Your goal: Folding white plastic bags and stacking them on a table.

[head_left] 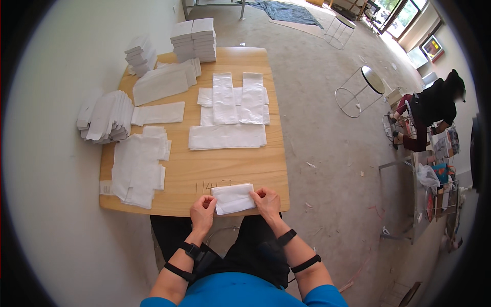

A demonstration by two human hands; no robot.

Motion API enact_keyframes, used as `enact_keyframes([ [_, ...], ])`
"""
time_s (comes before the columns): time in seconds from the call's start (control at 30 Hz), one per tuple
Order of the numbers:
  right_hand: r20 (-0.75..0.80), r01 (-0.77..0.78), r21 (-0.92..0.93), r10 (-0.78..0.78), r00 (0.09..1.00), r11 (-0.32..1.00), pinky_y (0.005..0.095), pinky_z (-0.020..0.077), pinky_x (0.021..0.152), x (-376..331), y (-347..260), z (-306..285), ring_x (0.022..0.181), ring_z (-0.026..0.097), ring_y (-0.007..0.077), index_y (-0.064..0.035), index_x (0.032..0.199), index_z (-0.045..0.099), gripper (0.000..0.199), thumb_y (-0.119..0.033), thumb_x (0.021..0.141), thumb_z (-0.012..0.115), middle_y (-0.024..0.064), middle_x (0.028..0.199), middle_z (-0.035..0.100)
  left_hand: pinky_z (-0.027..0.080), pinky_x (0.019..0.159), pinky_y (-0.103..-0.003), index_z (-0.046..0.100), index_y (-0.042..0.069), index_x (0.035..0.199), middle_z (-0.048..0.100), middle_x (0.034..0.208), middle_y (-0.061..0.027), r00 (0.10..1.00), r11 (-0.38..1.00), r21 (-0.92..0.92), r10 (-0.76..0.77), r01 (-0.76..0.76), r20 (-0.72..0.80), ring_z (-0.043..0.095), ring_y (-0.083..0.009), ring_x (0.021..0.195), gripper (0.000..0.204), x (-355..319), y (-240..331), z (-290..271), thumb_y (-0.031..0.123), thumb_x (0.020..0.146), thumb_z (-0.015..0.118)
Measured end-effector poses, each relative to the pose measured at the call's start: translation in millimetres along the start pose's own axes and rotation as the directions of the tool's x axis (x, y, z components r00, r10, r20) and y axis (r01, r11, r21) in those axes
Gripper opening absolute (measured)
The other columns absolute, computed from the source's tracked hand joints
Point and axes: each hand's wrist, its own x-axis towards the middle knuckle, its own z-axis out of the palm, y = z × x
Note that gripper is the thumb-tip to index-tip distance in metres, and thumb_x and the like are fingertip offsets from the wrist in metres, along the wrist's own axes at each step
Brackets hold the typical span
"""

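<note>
At the near edge of the wooden table, a flat white folded sheet (233, 198) lies between my two hands; whether it is paper, cloth or thin plastic is hard to tell. My left hand (203, 211) pinches its left edge between thumb and fingers. On its right edge, my right hand (267, 203) has its thumb and fingertips closed in a similar pinch. Farther up the table, several white strips (223, 97) lie crosswise over others, with a wide white strip (227, 137) lying just nearer. To my left spreads an overlapping pile of white sheets (140, 169).
Stacks of white packets stand on the wooden table (176, 179): a tall stack (194, 41) at the back, a leaning row (107, 116) by the left wall. Two round stools (372, 79) stand on the floor. At right, a person (434, 110) sits near a cluttered table (417, 204).
</note>
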Motion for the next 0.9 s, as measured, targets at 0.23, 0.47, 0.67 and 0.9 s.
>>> enact_keyframes([
  [0.23, 0.007, 0.036, -0.021, -0.036, 0.999, 0.999, 0.0395, 0.0506, 0.064, -5.1, -12.0, -2.7, 0.067, 0.066, 0.0287, -0.004, 0.076, 0.069, 0.031, -0.035, 0.077, 0.073, 0.0125, 0.07, 0.068, 0.046, 0.057, -0.027, 0.065, 0.003, 0.082, 0.062, 0.071, -0.0037, 0.996, 0.991, 0.102, 0.09, -0.087, -0.025, 0.056, -0.0126, 0.06, 0.014, 0.2, -0.1, -0.9, 0.015, 0.08, 0.072],
  [0.47, -0.026, 0.018, -0.054, -0.019, 0.999, 0.998, 0.04, 0.051, 0.064, -3.2, -8.6, -0.1, 0.068, 0.066, 0.0292, -0.0046, 0.074, 0.069, 0.026, -0.03, 0.076, 0.072, 0.0125, 0.071, 0.067, 0.046, 0.058, -0.03, 0.064, 0.002, 0.081, 0.061, 0.072, -0.0069, 0.99, 0.981, 0.14, 0.137, -0.131, -0.033, 0.057, -0.0172, 0.061, 0.014, 8.4, 1.6, 3.2, 0.015, 0.08, 0.07],
  [0.67, -0.078, 0.088, -0.135, -0.099, 0.992, 0.987, 0.036, 0.0502, 0.06, -2.8, -5.7, 5.1, 0.062, 0.065, 0.025, -0.004, 0.074, 0.069, 0.028, -0.031, 0.078, 0.07, 0.0107, 0.066, 0.066, 0.047, 0.059, -0.031, 0.063, 0.003, 0.086, 0.061, 0.073, -0.0071, 0.987, 0.973, 0.185, 0.15, -0.139, -0.049, 0.057, -0.0178, 0.062, 0.016, 14.5, 2.2, 2.5, 0.017, 0.082, 0.07],
  [0.9, -0.092, 0.083, -0.152, -0.097, 0.991, 0.985, 0.0388, 0.0501, 0.062, -5.3, -16.3, -3.5, 0.065, 0.065, 0.028, -0.0022, 0.074, 0.066, 0.029, -0.03, 0.077, 0.071, 0.0126, 0.067, 0.065, 0.047, 0.061, -0.034, 0.057, 0.002, 0.099, 0.056, 0.079, -0.0082, 0.998, 0.981, 0.183, 0.054, -0.061, 0.041, 0.056, -0.0215, 0.063, 0.037, 6.5, 4.4, -0.4, 0.023, 0.075, 0.076],
])
